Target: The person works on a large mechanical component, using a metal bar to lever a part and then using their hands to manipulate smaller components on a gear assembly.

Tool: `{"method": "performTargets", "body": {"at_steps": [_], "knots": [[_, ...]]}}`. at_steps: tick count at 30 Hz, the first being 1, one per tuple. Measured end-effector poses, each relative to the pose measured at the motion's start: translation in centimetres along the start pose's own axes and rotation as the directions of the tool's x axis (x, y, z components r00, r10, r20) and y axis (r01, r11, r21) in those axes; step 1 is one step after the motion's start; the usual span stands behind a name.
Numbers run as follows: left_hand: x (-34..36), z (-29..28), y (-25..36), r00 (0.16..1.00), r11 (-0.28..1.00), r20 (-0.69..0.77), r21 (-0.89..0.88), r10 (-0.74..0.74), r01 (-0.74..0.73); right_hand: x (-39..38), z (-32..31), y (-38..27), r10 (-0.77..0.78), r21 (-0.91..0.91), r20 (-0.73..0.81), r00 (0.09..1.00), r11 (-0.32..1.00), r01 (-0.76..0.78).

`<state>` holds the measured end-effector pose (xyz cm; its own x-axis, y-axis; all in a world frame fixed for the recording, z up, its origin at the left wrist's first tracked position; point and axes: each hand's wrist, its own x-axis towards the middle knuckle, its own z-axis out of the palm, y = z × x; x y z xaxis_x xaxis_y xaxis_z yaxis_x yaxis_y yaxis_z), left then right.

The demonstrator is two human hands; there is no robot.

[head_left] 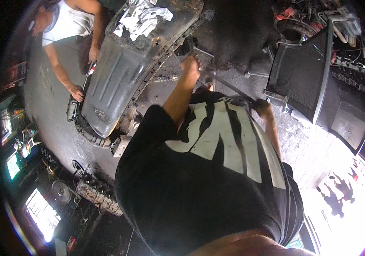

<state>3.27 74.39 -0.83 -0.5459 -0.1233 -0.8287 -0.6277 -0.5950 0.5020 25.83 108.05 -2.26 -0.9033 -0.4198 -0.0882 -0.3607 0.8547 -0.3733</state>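
Note:
My right hand [263,109] is closed around the near end of a long dark bar [232,87]. The bar slants up and left toward my left hand [191,66], which is a fist beside the flanged edge of a large engine block [148,73]. The fingers of my left hand hide what they grip, and whether the bar reaches into them is unclear. Just beyond that fist shows a short thin metal rod [203,52]. A ribbed dark oil pan [114,81] covers the engine's upper face.
Across the engine a person in a white top [73,21] holds a long-handled tool [88,76] against its far side. Crumpled white rags [142,19] lie on the pan. A black mesh chair [299,77] stands at the right. A cylinder head [99,196] lies at lower left.

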Motion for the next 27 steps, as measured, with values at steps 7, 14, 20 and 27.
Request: {"method": "performTargets", "body": {"at_steps": [7,14,20,27], "knots": [[7.9,6.2,1.1,0.971,0.998,-0.240,-0.066,-0.017,0.002,8.3,-7.9,1.2,0.287,0.010,0.126,0.950,0.957,-0.291],[13.4,10.7,2.8,0.969,0.981,-0.244,0.192,0.035,0.013,15.6,-9.7,4.0,0.368,0.262,0.171,0.914,0.878,-0.402],[20.1,8.7,2.6,0.984,0.973,-0.178,0.224,-0.014,0.054,15.9,-6.4,7.8,0.236,0.174,0.077,0.969,0.954,-0.246],[17.4,12.0,3.2,0.914,0.999,-0.404,0.039,0.037,-0.023,19.5,-10.5,8.0,0.474,0.393,0.260,0.841,0.744,-0.541]]}}
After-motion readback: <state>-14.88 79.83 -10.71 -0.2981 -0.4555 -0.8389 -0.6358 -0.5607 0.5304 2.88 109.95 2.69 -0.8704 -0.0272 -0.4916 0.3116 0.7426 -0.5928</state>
